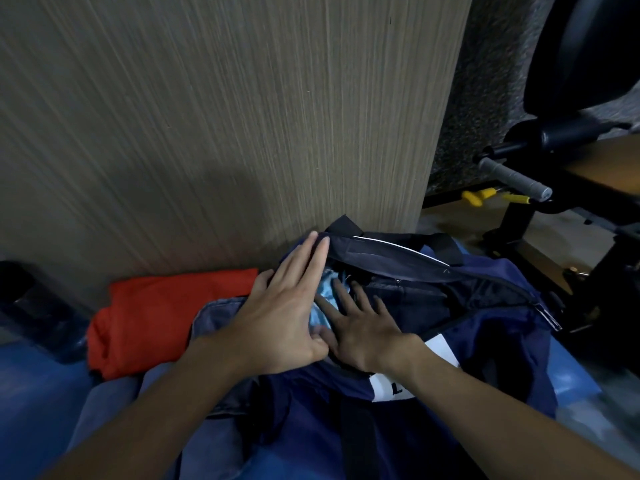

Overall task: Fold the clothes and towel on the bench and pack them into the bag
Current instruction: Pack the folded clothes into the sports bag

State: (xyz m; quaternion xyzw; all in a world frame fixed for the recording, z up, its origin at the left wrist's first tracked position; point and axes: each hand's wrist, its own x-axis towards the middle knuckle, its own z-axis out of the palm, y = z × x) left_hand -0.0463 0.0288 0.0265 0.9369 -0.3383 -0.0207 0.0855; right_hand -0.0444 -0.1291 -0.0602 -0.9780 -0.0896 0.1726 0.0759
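Observation:
A navy duffel bag (485, 306) lies open on the blue bench (31, 393), its zip flap folded back toward the wall. A light blue cloth (320, 311) sits in the bag's mouth. My left hand (287, 313) lies flat with straight fingers over the bag's left end, beside that cloth. My right hand (360, 327) presses flat into the opening, fingers spread on the light blue cloth. A folded red garment (156, 317) rests to the left against the wall. A grey-blue denim garment (214, 317) lies between the red one and the bag, partly under my left arm.
A wood-grain wall panel (242, 116) rises directly behind the bench. Black gym equipment with a grey handle (512, 178) and yellow parts (478, 197) stands at the right. A dark object (38, 306) sits at the bench's far left.

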